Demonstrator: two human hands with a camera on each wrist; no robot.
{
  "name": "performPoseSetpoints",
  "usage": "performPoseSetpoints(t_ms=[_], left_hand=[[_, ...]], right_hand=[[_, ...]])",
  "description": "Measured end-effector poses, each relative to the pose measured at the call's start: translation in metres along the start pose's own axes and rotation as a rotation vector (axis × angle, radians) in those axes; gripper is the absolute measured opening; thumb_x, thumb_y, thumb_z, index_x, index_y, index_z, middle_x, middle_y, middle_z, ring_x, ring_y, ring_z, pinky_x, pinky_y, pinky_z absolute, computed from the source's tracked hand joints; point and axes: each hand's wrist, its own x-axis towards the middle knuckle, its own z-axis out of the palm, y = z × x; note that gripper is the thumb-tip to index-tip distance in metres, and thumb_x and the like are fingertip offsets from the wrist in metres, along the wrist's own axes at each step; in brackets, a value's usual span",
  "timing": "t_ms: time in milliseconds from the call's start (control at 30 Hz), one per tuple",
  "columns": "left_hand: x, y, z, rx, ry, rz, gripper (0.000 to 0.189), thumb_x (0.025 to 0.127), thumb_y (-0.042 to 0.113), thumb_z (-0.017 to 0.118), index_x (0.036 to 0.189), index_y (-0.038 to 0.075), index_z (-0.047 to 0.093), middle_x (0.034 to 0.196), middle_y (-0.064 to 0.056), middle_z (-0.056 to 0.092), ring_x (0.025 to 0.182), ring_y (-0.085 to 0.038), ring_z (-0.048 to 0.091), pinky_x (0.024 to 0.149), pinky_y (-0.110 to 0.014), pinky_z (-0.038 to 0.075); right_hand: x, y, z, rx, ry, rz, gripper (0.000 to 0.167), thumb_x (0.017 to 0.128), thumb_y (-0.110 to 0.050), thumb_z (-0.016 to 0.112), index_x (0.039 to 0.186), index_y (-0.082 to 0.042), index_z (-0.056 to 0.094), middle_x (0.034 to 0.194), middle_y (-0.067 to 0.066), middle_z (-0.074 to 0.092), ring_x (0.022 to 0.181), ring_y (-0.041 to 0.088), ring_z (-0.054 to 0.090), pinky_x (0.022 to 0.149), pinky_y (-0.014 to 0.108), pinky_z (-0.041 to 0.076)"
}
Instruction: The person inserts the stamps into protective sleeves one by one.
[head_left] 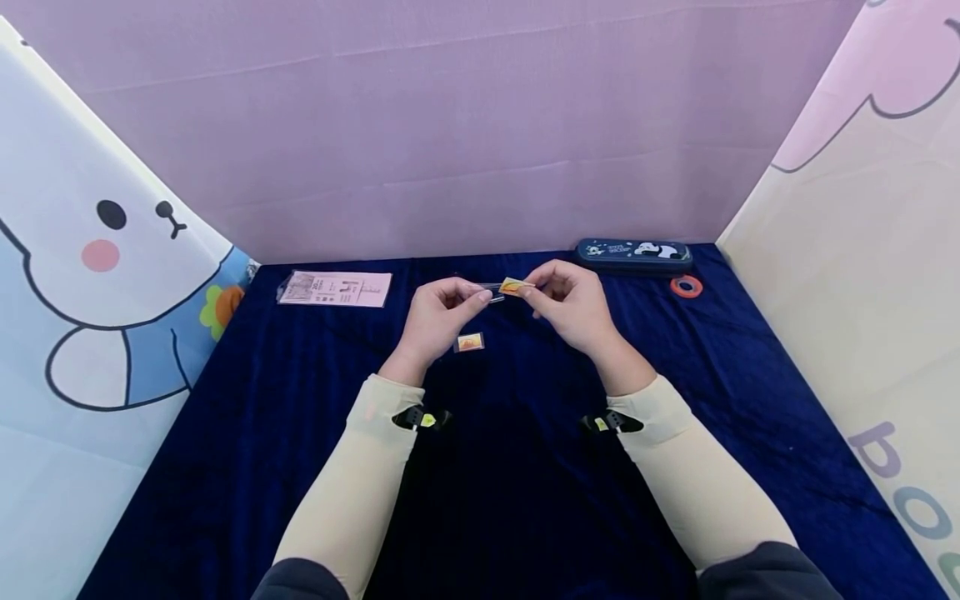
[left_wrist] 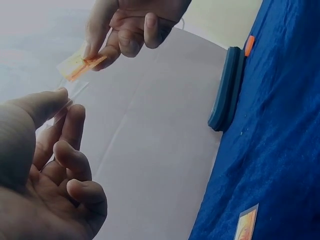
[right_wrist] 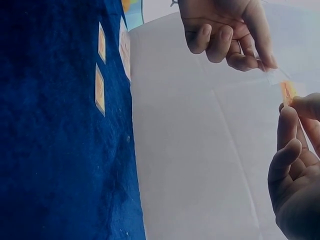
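My left hand (head_left: 444,321) pinches a clear plastic sleeve (left_wrist: 76,94) between thumb and forefinger. Facing it, my right hand (head_left: 573,304) pinches a small yellow-orange postage stamp (head_left: 514,287) with a toothed edge, which shows well in the left wrist view (left_wrist: 82,65). Stamp and sleeve are close together, the stamp's edge near the sleeve's end, both held up over the cloth. Below the hands lies a sleeved stamp (head_left: 470,342) on the dark blue cloth. The right wrist view has two stamps on the cloth, one nearer (right_wrist: 100,92) and one farther off (right_wrist: 101,42).
At the back left lies a pink printed packet (head_left: 348,289). A dark blue pencil case (head_left: 633,256) with a panda on it stands at the back right, an orange ring-shaped roll (head_left: 686,287) in front of it. Fabric walls (head_left: 480,133) enclose the table on three sides.
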Motion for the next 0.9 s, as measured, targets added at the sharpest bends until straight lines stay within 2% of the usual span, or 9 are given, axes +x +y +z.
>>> performPoseSetpoints(t_ms=[100, 300, 433, 533, 733, 900], left_hand=[[0.0001, 0.0001, 0.0006, -0.008, -0.008, 0.011, 0.013, 0.096, 0.015, 0.079, 0.091, 0.003, 0.077, 0.099, -0.005, 0.075, 0.073, -0.015, 0.057, 0.064, -0.026, 0.046], [0.0001, 0.0002, 0.0013, -0.019, -0.009, 0.021, 0.014, 0.096, 0.014, 0.079, 0.089, 0.003, 0.076, 0.099, -0.005, 0.075, 0.076, -0.014, 0.059, 0.066, -0.026, 0.047], [-0.0003, 0.0007, 0.0013, -0.027, -0.007, 0.024, 0.015, 0.096, 0.013, 0.079, 0.087, 0.002, 0.075, 0.099, -0.005, 0.075, 0.078, -0.015, 0.060, 0.067, -0.026, 0.048], [-0.0004, 0.0010, 0.0012, -0.034, -0.004, 0.027, 0.016, 0.096, 0.013, 0.079, 0.087, 0.001, 0.073, 0.098, -0.004, 0.074, 0.077, -0.015, 0.058, 0.067, -0.025, 0.047], [-0.0003, 0.0009, 0.0015, -0.047, 0.004, 0.035, 0.014, 0.096, 0.011, 0.078, 0.088, 0.000, 0.074, 0.093, -0.005, 0.073, 0.073, -0.013, 0.055, 0.064, -0.025, 0.044], [0.0002, 0.0006, 0.0023, -0.057, 0.007, 0.039, 0.011, 0.096, 0.009, 0.079, 0.092, -0.001, 0.076, 0.088, -0.005, 0.071, 0.068, -0.012, 0.053, 0.062, -0.024, 0.043]], right_hand=[[-0.0001, 0.0001, 0.0007, -0.006, -0.004, 0.011, 0.007, 0.095, 0.006, 0.073, 0.098, 0.010, 0.069, 0.080, 0.027, 0.066, 0.059, 0.019, 0.060, 0.055, 0.023, 0.050], [-0.0009, -0.0006, 0.0009, -0.010, -0.013, 0.020, 0.007, 0.094, 0.006, 0.072, 0.098, 0.011, 0.069, 0.081, 0.029, 0.067, 0.063, 0.046, 0.059, 0.056, 0.023, 0.050], [-0.0009, 0.0010, 0.0003, -0.015, -0.022, 0.012, 0.007, 0.094, 0.007, 0.073, 0.098, 0.011, 0.069, 0.082, 0.030, 0.068, 0.064, 0.050, 0.058, 0.055, 0.023, 0.049], [-0.0003, 0.0018, 0.0004, -0.019, -0.029, 0.004, 0.007, 0.093, 0.007, 0.074, 0.097, 0.010, 0.069, 0.083, 0.031, 0.069, 0.061, 0.044, 0.058, 0.053, 0.022, 0.047], [0.0005, 0.0047, -0.0003, -0.045, -0.033, 0.000, 0.007, 0.092, 0.005, 0.075, 0.096, 0.008, 0.071, 0.079, 0.025, 0.069, 0.056, 0.015, 0.054, 0.050, 0.023, 0.043], [0.0002, 0.0054, -0.0007, -0.049, -0.044, -0.001, 0.007, 0.093, 0.005, 0.075, 0.097, 0.008, 0.070, 0.078, 0.025, 0.067, 0.056, 0.013, 0.053, 0.051, 0.022, 0.042]])
